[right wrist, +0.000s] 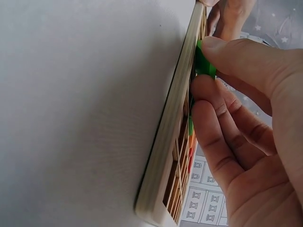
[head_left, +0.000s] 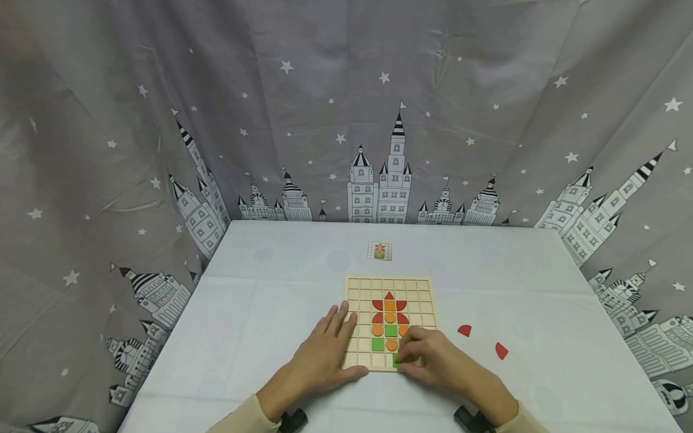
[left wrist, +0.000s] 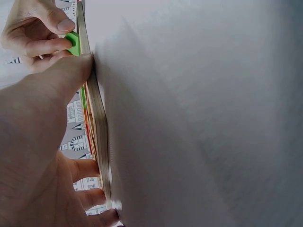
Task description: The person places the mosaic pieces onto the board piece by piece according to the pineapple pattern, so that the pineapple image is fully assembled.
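A wooden grid board (head_left: 418, 288) lies on the table, with a pattern of red, orange and green pieces set in its squares. Thumb and fingertips of my right hand (head_left: 435, 356) pinch a green square tile (right wrist: 205, 59), tilted up at the board's near row. My left hand (head_left: 322, 352) rests along the board's left side, fingers spread and straight, thumb at the near edge. Among the set pieces are a red triangle (head_left: 389, 295), a green square (head_left: 378, 344) and an orange circle (head_left: 392, 344). The right hand hides part of the board's near right corner.
Two loose red quarter-circle pieces (head_left: 464, 330) lie on the table right of the board. Beyond the board is a small pattern card (head_left: 380, 251). The white tabletop (head_left: 271, 258) ends at a grey curtain (head_left: 303, 108) printed with castles and stars.
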### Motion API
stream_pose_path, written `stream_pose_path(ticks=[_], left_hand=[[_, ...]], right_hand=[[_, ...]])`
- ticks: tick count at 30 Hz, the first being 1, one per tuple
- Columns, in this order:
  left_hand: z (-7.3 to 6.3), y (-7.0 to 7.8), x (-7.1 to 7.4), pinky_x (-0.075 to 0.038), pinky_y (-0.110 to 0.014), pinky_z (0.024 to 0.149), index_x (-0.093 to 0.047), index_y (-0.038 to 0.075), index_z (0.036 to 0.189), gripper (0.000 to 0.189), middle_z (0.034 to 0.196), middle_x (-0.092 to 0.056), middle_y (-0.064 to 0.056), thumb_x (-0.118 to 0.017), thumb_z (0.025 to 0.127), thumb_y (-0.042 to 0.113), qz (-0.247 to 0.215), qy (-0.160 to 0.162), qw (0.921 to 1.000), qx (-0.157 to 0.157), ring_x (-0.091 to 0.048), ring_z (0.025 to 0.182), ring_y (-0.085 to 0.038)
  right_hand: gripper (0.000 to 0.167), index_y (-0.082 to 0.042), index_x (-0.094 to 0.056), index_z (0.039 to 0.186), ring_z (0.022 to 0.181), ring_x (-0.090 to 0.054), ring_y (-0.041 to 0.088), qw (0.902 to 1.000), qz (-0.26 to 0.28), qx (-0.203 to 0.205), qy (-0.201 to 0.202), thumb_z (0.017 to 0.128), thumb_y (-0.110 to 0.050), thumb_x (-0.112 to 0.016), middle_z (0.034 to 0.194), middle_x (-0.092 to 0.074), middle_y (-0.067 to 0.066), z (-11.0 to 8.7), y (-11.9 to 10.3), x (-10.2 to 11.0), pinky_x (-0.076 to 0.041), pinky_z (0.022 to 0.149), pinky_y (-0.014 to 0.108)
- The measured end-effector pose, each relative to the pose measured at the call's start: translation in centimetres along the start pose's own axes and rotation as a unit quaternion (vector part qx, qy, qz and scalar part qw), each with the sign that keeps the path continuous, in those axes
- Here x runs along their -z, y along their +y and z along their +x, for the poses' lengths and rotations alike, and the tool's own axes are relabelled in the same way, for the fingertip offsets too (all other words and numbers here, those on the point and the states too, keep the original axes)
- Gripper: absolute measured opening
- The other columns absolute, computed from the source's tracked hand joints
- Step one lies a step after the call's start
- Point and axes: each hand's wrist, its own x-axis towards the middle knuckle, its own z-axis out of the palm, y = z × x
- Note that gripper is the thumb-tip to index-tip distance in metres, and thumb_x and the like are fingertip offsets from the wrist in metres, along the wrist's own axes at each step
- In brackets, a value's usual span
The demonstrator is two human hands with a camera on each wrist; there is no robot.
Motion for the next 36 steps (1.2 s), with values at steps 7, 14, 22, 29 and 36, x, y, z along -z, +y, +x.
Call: stream_pose_path(ticks=[7, 14, 22, 29, 36], left_hand=[[0.0, -0.1, 0.0, -0.041, -0.064, 0.14, -0.042, 0.0, 0.178, 0.114, 0.191, -0.03, -0.027, -0.08, 0.1, 0.074, -0.004, -0.001, 1.0, 0.0, -0.031, 0.178, -0.05], [0.0, -0.2, -0.1, -0.041, -0.064, 0.14, -0.043, 0.0, 0.178, 0.113, 0.191, -0.03, -0.028, -0.08, 0.1, 0.073, -0.005, 0.002, 1.0, -0.003, -0.032, 0.178, -0.051], [-0.1, -0.1, -0.1, -0.041, -0.063, 0.14, -0.043, 0.0, 0.178, 0.113, 0.191, -0.031, -0.027, -0.08, 0.1, 0.073, -0.006, 0.002, 1.0, -0.002, -0.032, 0.178, -0.05], [0.0, -0.1, 0.0, -0.04, -0.063, 0.141, -0.043, 0.001, 0.178, 0.113, 0.191, -0.03, -0.027, -0.079, 0.1, 0.074, -0.005, -0.001, 1.0, 0.0, -0.032, 0.178, -0.05], [0.0, -0.1, -0.1, -0.04, -0.062, 0.141, -0.042, 0.001, 0.178, 0.113, 0.191, -0.03, -0.027, -0.079, 0.1, 0.074, -0.005, -0.001, 1.0, 0.0, -0.032, 0.178, -0.05]], right_hand=[[0.016, -0.016, -0.091, 0.098, 0.095, -0.071, 0.001, 0.9999, -0.009, 0.008, 0.004, 0.09, -0.005, -0.1, 0.105, -0.077, -0.006, 0.0, 0.1, -0.2, -0.06, 0.082, 0.013], [0.016, -0.016, -0.092, 0.098, 0.093, -0.071, 0.001, 0.9999, -0.009, -0.002, 0.004, 0.09, -0.006, -0.101, 0.105, -0.076, -0.007, 0.2, -0.1, -0.6, -0.061, 0.08, 0.013], [0.018, -0.016, -0.091, 0.097, 0.089, -0.07, 0.001, 0.9994, -0.009, 0.031, 0.014, 0.089, -0.002, -0.099, 0.102, -0.076, -0.006, 0.6, 0.0, -1.0, -0.058, 0.077, 0.01], [0.01, -0.015, -0.092, 0.097, 0.088, -0.069, -0.001, 0.9997, -0.003, 0.025, 0.005, 0.095, -0.006, -0.097, 0.102, -0.076, -0.006, 0.9, -0.1, -1.2, -0.057, 0.075, 0.009], [0.015, -0.015, -0.092, 0.098, 0.087, -0.069, -0.001, 0.9997, 0.002, 0.026, 0.003, 0.092, -0.002, -0.098, 0.101, -0.075, -0.005, 1.0, -0.2, -1.1, -0.056, 0.073, 0.009]])
